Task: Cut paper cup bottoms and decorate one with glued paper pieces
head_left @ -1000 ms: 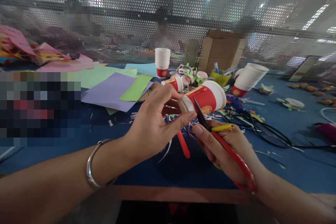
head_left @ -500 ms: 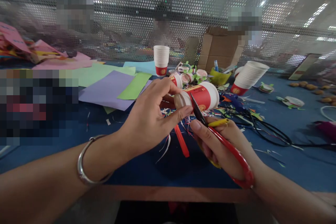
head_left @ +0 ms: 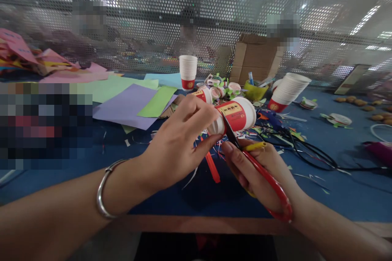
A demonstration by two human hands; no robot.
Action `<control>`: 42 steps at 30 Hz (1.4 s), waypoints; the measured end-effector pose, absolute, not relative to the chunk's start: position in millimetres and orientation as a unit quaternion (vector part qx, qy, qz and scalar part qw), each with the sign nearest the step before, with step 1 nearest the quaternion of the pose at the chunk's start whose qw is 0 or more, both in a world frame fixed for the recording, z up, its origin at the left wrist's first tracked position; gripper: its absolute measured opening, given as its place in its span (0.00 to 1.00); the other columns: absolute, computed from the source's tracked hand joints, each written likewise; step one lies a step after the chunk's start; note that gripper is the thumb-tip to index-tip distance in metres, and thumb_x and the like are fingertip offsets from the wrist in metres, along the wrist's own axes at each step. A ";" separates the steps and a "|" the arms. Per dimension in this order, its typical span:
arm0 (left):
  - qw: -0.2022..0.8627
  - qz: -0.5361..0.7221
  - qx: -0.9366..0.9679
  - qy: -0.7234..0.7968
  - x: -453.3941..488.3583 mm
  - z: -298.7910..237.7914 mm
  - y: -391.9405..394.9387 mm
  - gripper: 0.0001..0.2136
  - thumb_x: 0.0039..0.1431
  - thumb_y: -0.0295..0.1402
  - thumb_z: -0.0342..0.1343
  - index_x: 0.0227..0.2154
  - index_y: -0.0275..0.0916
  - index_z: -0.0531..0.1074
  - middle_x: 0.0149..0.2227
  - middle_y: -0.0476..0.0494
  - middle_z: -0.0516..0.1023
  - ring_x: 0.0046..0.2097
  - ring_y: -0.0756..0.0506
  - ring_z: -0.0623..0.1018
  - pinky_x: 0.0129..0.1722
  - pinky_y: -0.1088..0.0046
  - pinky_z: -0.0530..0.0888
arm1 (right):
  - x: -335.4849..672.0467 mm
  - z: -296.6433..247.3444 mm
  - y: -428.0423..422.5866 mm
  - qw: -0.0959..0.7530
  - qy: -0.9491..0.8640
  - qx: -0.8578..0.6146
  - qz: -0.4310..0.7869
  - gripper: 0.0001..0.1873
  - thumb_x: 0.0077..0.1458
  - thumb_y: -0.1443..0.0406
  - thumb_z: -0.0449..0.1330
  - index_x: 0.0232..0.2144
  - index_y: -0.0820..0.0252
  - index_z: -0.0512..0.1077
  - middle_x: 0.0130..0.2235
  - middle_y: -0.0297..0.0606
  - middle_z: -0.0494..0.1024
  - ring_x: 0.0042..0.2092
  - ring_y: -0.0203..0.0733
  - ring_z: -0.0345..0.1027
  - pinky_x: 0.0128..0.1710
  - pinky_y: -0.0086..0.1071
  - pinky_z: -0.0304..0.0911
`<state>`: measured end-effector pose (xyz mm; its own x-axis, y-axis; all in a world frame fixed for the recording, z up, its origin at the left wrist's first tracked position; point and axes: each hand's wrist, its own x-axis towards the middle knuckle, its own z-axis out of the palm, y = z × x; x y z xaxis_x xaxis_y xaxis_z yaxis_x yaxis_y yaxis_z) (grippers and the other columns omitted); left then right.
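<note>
"What is being held?"

"The left hand (head_left: 180,142) curls, fingers and thumb closed round the base of a red-and-white paper cup (head_left: 237,116). The right hand (head_left: 260,183) is wrapped round red-handled scissors (head_left: 232,134), a blade at the cup's side."

"Where's the cup?"

"Mid-scene, tipped sideways, rim rightward, above the blue table (head_left: 352,195)."
</note>
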<state>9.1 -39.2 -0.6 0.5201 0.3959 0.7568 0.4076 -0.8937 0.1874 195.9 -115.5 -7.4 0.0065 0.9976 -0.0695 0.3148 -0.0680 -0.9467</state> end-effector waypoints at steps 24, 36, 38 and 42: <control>-0.411 -0.495 -0.712 -0.279 15.6 -2.1 -39.5 0.14 0.58 0.37 0.69 0.39 0.41 0.69 0.39 0.46 0.80 0.39 0.46 0.82 0.38 0.68 0.81 | 192.9 -4.9 -118.0 0.404 -0.597 -0.597 0.351 0.28 0.58 0.44 0.64 0.19 0.57 0.67 0.14 0.28 0.65 0.17 0.32 0.58 0.18 0.26 0.53; -0.338 -0.486 -0.765 -0.252 14.5 -8.0 -41.4 0.10 0.62 0.34 0.65 0.42 0.41 0.69 0.43 0.43 0.75 0.41 0.45 0.80 0.40 0.65 0.83 | 193.1 -7.4 -118.9 0.419 -0.605 -0.581 0.347 0.28 0.61 0.45 0.61 0.20 0.56 0.64 0.14 0.27 0.64 0.18 0.31 0.57 0.18 0.26 0.52; -0.312 -0.480 -0.778 -0.257 11.9 -9.1 -40.3 0.11 0.61 0.35 0.65 0.43 0.41 0.70 0.44 0.41 0.74 0.44 0.43 0.80 0.43 0.61 0.84 | 193.7 -8.4 -118.4 0.423 -0.613 -0.578 0.335 0.28 0.62 0.45 0.61 0.19 0.56 0.64 0.14 0.27 0.64 0.18 0.31 0.57 0.18 0.27 0.51; -0.246 -0.485 -0.799 -0.255 8.1 -9.5 -39.7 0.11 0.61 0.33 0.65 0.44 0.41 0.72 0.44 0.42 0.70 0.46 0.41 0.78 0.46 0.57 0.83 | 194.9 -9.3 -118.4 0.411 -0.617 -0.580 0.336 0.26 0.61 0.48 0.63 0.20 0.57 0.66 0.15 0.26 0.64 0.18 0.30 0.57 0.19 0.26 0.51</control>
<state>8.1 -39.7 -9.5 0.3991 0.6461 0.6506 0.1683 -0.7491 0.6408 194.9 -118.4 -9.3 0.0116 0.9930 0.1178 0.4397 0.1007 -0.8925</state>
